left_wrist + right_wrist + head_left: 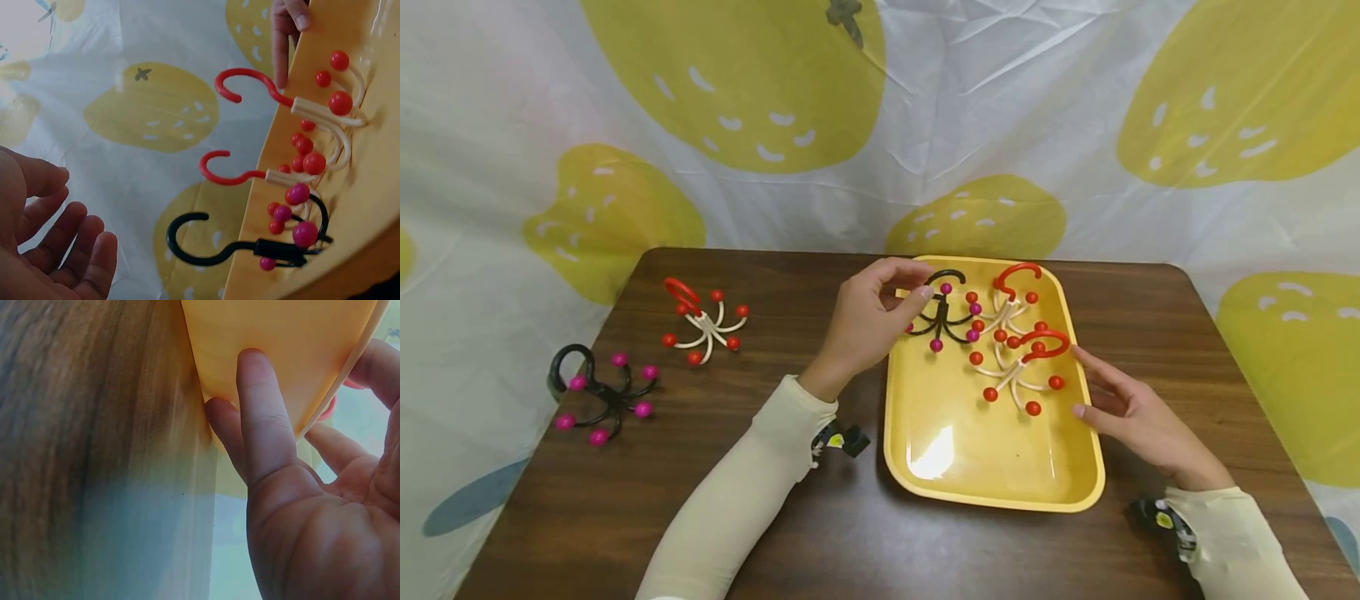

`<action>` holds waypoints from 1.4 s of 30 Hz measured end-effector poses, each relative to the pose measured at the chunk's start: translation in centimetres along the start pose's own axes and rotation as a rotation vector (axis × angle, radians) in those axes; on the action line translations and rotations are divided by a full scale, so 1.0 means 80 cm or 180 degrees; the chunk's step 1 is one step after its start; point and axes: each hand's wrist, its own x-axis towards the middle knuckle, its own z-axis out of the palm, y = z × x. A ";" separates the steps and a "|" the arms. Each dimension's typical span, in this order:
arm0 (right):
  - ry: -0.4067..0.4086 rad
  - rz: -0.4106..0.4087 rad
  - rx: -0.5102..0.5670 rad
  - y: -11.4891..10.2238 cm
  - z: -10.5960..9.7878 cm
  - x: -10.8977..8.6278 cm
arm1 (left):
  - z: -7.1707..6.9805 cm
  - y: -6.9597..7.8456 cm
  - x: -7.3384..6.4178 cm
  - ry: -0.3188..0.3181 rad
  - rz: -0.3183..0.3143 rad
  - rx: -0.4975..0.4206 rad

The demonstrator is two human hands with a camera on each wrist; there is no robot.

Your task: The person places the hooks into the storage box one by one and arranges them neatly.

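Note:
Three multi-arm hanging hooks sit in the far half of a yellow tray [985, 467]. The black hook [942, 310] with pink balls is at the left. Beside it are a white hook [1006, 308] and a nearer white hook [1017, 372], both with red tops and balls. My left hand [872, 312] is over the tray's left edge, nearest the black one; in the left wrist view its loosely bent fingers [72, 250] hold nothing, apart from that hook. At the right side my right hand [1138, 425] holds the tray, thumb at the rim, fingers [262, 412] against the outer wall.
Left on the brown table [775, 533] lie another white hook [703, 327] with a red top and another black hook [608, 398] with pink balls, near the left edge. A fruit-print cloth [820, 208] hangs behind the table.

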 end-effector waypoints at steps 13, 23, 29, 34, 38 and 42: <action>-0.0034 0.0012 -0.0004 0.002 -0.003 0.001 | -0.061 -0.009 -0.007 0.0343 -0.0020 0.0175; -0.0028 -0.0049 -0.0045 0.003 -0.003 0.002 | -0.102 -0.006 -0.013 0.0613 -0.0011 0.0244; -0.0038 -0.0033 -0.0035 0.003 -0.002 0.002 | -0.126 -0.011 -0.019 0.0826 -0.0031 0.0294; -0.0059 -0.0020 -0.0011 0.001 -0.001 0.001 | -0.149 -0.016 -0.024 0.1034 -0.0086 0.0420; -0.0066 -0.0036 -0.0013 0.000 -0.001 0.001 | -0.167 -0.019 -0.029 0.1237 -0.0175 0.0401; -0.0063 -0.0062 -0.0043 0.001 -0.002 0.001 | -0.184 -0.019 -0.034 0.1418 -0.0168 0.0371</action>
